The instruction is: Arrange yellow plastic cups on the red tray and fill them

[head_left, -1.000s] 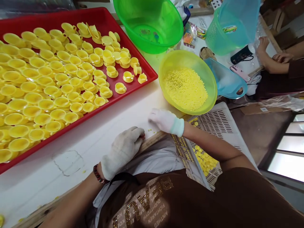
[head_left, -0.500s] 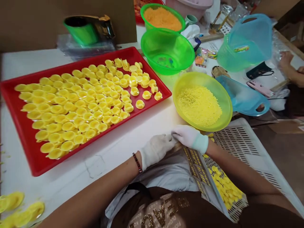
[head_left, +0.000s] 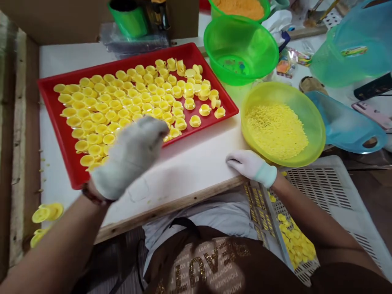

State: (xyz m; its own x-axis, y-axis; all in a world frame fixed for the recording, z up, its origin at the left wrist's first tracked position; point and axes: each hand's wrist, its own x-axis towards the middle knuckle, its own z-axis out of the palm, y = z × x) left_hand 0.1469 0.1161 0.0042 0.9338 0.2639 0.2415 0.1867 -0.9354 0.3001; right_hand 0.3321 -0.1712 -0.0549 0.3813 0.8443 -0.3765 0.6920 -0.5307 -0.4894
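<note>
My left hand (head_left: 130, 151), in a white glove, hovers over the front edge of a red tray (head_left: 72, 163). It is blurred by motion and its fingers seem curled, so I cannot make out whether it holds anything. Rows of small yellow toy cups on saucers (head_left: 101, 107) fill most of the tray, with looser ones at its right end. My gloved right hand (head_left: 245, 162) rests at the table's wooden front edge, fingers closed; whatever may be in them is hidden. Just beyond it stands a yellow bowl (head_left: 315, 122) of small yellow pieces (head_left: 277, 130).
A green bowl (head_left: 211, 45) stands behind the tray, before another with orange contents (head_left: 241, 7). To the right are a blue scoop-like container (head_left: 346, 126) and a phone (head_left: 372, 115). Below my right arm, a white slatted crate (head_left: 333, 171) adjoins yellow pieces (head_left: 295, 241).
My left hand has left my right hand and swung left and up over the tray's front edge. My right hand stays near the table edge. The view has shifted left.
</note>
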